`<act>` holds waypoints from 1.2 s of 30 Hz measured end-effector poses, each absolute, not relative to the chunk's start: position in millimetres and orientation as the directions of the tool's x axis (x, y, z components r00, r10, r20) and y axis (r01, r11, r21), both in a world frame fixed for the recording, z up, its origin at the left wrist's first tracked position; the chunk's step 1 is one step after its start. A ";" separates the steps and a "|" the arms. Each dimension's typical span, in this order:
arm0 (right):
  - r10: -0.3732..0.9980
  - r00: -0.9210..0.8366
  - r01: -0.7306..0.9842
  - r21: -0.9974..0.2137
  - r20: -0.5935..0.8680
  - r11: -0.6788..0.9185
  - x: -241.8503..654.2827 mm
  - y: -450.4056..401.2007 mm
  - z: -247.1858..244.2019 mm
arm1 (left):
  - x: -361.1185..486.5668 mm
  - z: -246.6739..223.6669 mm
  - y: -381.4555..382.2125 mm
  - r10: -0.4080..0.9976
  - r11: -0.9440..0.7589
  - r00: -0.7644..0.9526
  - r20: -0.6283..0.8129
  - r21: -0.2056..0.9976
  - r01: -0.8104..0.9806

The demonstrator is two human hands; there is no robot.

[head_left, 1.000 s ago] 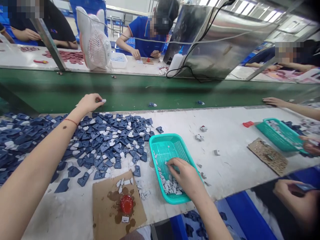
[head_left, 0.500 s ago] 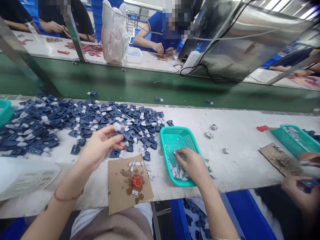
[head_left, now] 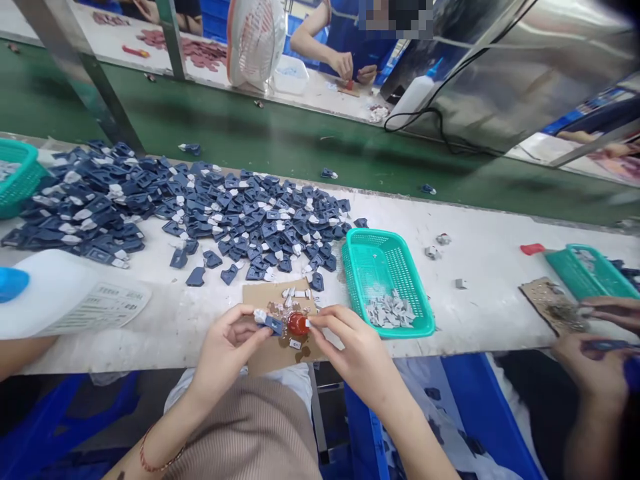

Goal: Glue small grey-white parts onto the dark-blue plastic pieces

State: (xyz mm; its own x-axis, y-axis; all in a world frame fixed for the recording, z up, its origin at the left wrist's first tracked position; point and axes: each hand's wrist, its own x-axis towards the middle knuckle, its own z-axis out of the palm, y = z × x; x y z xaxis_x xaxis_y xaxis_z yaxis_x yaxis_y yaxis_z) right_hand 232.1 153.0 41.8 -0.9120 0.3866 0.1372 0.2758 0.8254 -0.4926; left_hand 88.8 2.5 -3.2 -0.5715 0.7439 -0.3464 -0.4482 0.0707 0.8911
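Teal mesh baskets: three are counted, one at the far left edge [head_left: 17, 175], one mid-bench [head_left: 385, 280] holding small grey clips [head_left: 389, 311], one at the right [head_left: 585, 272] by a co-worker's hands. Navy plastic pieces [head_left: 200, 207]: a heap too many to count, spread over the white bench [head_left: 480, 287]. Cardboard pad [head_left: 278, 333]: one, stained, carrying one red cap [head_left: 298, 324]. Left hand [head_left: 227, 350]: pinched on one navy piece with a white tab [head_left: 268, 322], held just above the pad. Right hand [head_left: 353, 347]: fingertips closed at the cap's right side; whether a clip is gripped cannot be told. Best handled, it is judged, with both pieces kept low over the pad and aligned squarely.
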 end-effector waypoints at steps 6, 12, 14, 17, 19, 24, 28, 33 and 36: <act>0.347 -0.933 0.280 -0.408 0.099 0.869 227.4 149.6 38.0 | 87.8 -1.5 -3.3 0.741 0.075 -0.575 -0.347 0.893 -0.443; 0.373 -0.925 0.312 -0.418 0.073 0.853 224.1 146.7 41.1 | 91.7 -0.7 -0.9 0.767 0.080 -0.549 -0.334 0.897 -0.434; 0.431 -0.899 0.324 -0.540 0.081 0.777 224.0 147.6 45.1 | 93.3 0.3 2.1 0.776 0.063 -0.539 -0.327 0.891 -0.450; 0.556 -0.830 0.361 -0.725 0.036 0.586 224.3 149.6 53.7 | 96.5 2.9 8.0 0.796 0.036 -0.512 -0.323 0.870 -0.492; 0.613 -0.790 0.366 -0.803 -0.001 0.471 224.4 150.1 59.4 | 99.3 5.0 12.4 0.809 0.022 -0.494 -0.319 0.856 -0.517; 0.621 -0.777 0.337 -0.900 -0.101 0.275 221.6 145.8 71.1 | 107.8 7.7 21.0 0.824 -0.037 -0.487 -0.290 0.829 -0.557; 0.605 -0.788 0.346 -0.895 -0.114 0.282 217.5 140.4 77.4 | 111.2 8.0 23.3 0.823 -0.073 -0.501 -0.269 0.824 -0.561; 0.574 -0.817 0.330 -0.863 -0.057 0.383 216.2 137.6 78.0 | 111.6 7.8 22.3 0.820 -0.098 -0.513 -0.254 0.821 -0.563; 0.552 -0.833 0.332 -0.835 -0.041 0.438 216.9 136.6 77.3 | 112.2 7.2 20.9 0.813 -0.121 -0.528 -0.246 0.816 -0.566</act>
State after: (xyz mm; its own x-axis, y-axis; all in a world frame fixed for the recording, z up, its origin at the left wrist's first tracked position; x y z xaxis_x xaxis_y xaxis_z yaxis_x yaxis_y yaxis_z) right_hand 216.9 136.6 77.3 -0.8330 0.5517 -0.0410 0.3316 0.4385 -0.8353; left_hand 112.2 20.9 7.2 -0.5280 0.8128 -0.2463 -0.5659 -0.1205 0.8156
